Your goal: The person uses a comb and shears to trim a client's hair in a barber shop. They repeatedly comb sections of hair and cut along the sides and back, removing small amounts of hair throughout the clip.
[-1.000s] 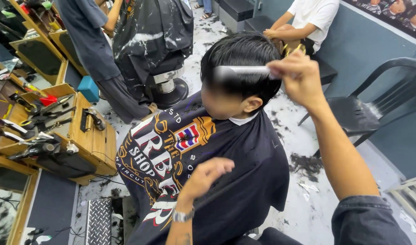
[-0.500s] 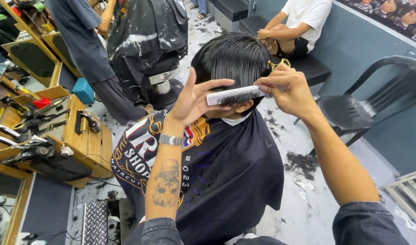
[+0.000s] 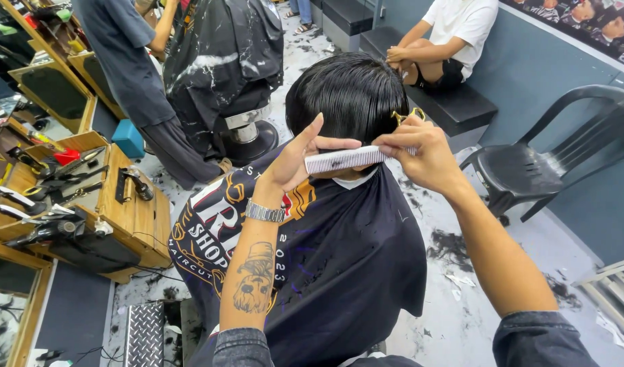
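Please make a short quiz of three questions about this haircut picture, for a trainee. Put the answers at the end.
1. True or false: the left hand holds the white comb level at the back of the black hair.
2. Which tool has its gold handles in the right hand? A) razor B) scissors C) brush
3. What colour is the empty plastic chair on the right?

Key: 1 true; 2 B; 3 black.

A black plastic chair (image 3: 563, 146) stands right; a wooden tool counter (image 3: 114, 204) sits left.
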